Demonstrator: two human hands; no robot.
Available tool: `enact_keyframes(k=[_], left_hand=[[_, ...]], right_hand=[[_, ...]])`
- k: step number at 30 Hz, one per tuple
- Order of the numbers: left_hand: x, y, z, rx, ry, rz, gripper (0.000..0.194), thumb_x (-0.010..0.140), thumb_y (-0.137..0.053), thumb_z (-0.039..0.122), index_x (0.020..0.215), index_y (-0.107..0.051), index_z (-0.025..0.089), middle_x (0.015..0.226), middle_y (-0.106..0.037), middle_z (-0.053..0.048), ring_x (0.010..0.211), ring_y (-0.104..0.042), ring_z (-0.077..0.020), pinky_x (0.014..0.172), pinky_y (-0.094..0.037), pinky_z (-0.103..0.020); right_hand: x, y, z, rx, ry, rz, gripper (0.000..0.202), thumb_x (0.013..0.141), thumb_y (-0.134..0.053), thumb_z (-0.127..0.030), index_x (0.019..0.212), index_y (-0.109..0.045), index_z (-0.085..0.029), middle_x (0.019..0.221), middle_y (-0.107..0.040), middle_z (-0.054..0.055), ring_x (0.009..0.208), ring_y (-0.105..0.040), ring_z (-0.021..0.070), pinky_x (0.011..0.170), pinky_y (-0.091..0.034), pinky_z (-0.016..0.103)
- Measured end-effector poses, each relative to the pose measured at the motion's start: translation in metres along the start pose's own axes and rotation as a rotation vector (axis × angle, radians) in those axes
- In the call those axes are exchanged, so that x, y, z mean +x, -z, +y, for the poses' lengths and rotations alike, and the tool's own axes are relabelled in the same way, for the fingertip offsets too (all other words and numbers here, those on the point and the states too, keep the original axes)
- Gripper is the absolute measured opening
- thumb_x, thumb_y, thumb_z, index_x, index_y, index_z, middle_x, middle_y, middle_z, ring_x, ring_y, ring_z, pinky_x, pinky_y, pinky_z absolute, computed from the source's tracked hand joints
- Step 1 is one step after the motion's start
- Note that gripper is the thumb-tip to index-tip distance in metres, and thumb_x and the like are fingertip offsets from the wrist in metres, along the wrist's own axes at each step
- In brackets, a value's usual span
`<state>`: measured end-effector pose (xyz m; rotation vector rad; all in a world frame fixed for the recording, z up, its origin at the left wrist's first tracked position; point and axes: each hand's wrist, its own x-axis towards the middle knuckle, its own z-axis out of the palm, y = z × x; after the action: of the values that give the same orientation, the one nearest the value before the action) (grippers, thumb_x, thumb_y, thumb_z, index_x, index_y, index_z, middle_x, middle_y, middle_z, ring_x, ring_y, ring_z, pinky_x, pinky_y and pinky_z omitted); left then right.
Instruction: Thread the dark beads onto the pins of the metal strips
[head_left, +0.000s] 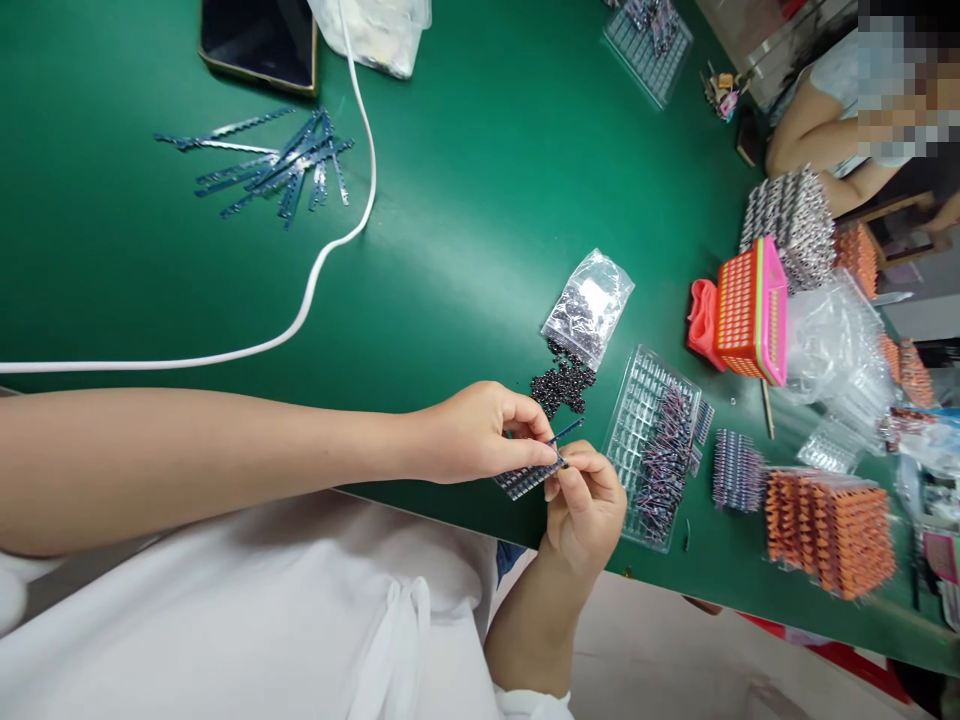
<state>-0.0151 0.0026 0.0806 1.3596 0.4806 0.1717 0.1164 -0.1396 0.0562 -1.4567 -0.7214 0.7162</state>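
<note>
My left hand reaches in from the left, thumb and forefinger pinched on a thin dark blue strip. Right against those fingertips, my right hand is closed in a pinch around a tiny dark piece whose kind I cannot make out. A small gridded plate shows beneath my left hand, partly covered by it. Just beyond both hands lies a heap of small shiny black beads, spilling by a clear zip bag. To the right sits a clear compartment tray partly filled with thin dark-and-pink pieces.
Loose blue strips lie at upper left, below a phone. A white cable crosses the green table. Orange stacks, a stacked basket and plastic bags crowd the right. Another person's arm rests at upper right.
</note>
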Motion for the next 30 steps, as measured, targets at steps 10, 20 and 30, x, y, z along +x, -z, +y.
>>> enact_keyframes(k=[10,20,30], left_hand=[[-0.0001,-0.0002,0.0022,-0.007,0.019,-0.009,0.019,0.079,-0.066,0.032,0.078,-0.069,0.014,0.066,-0.064,0.001,0.058,-0.051,-0.0098,0.053,-0.038,-0.02],[-0.001,0.0007,0.0038,0.026,0.0,-0.004,0.016,0.081,-0.065,0.03,0.079,-0.07,0.015,0.067,-0.067,0.001,0.059,-0.055,-0.0103,0.055,-0.041,-0.02],[-0.0013,0.0001,0.0028,0.058,-0.01,0.003,0.016,0.082,-0.064,0.03,0.081,-0.071,0.016,0.071,-0.07,0.0,0.063,-0.059,-0.0114,0.059,-0.045,-0.02]], right_hand=[[0.0001,0.0033,0.0004,0.037,-0.048,-0.067,0.011,0.081,-0.071,-0.031,0.079,-0.066,-0.02,0.072,-0.055,-0.003,0.048,-0.051,0.0062,0.041,-0.039,0.019],[-0.0014,0.0011,-0.0007,-0.022,-0.042,-0.043,0.012,0.082,-0.071,-0.03,0.079,-0.065,-0.019,0.074,-0.055,-0.002,0.053,-0.053,0.0076,0.045,-0.043,0.02],[-0.0033,-0.0001,-0.001,-0.061,0.009,-0.009,0.009,0.082,-0.07,-0.028,0.08,-0.067,-0.02,0.073,-0.056,-0.001,0.057,-0.054,0.0095,0.046,-0.044,0.022]])
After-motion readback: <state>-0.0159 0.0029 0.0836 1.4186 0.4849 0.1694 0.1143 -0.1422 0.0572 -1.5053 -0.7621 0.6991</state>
